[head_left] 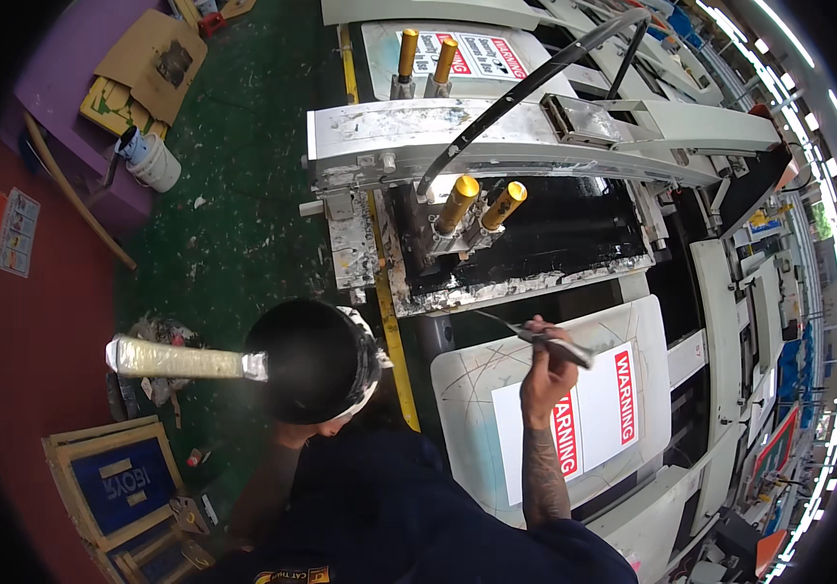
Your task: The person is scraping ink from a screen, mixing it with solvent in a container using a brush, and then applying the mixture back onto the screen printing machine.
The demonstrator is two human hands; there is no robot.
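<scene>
**Black ink pot in one hand, metal tool in the other, beside the printing press**

The landmark here is the printing press (535, 156), a white, ink-smeared machine filling the upper middle of the view, with brass-coloured cylinders (480, 202) standing on its black screen bed (555, 234).

Just below the press, the person's right hand (547, 365) is raised over a white pallet board (555, 409) that carries a red and white warning sheet. Its fingers are curled shut around a thin metal tool (535, 334), whose slim end points up and left toward the lower edge of the screen bed without touching it.

Down and to the left of the press, a round black pot (313, 360) is held up close to the camera. Its inside looks uniformly black; whether that is ink or only dark coating cannot be told. A white wrapping rings its right rim. A pale, tape-wrapped handle (180, 360) sticks out of the pot to the left. The left hand (292, 435) sits beneath the pot and is mostly hidden by it, so how its fingers lie cannot be told.

Far left of the press, on the green floor, stands a white bucket (156, 161) with a tool resting in it; its contents cannot be made out. A blue-meshed wooden screen frame (122, 482) lies well below that.
</scene>
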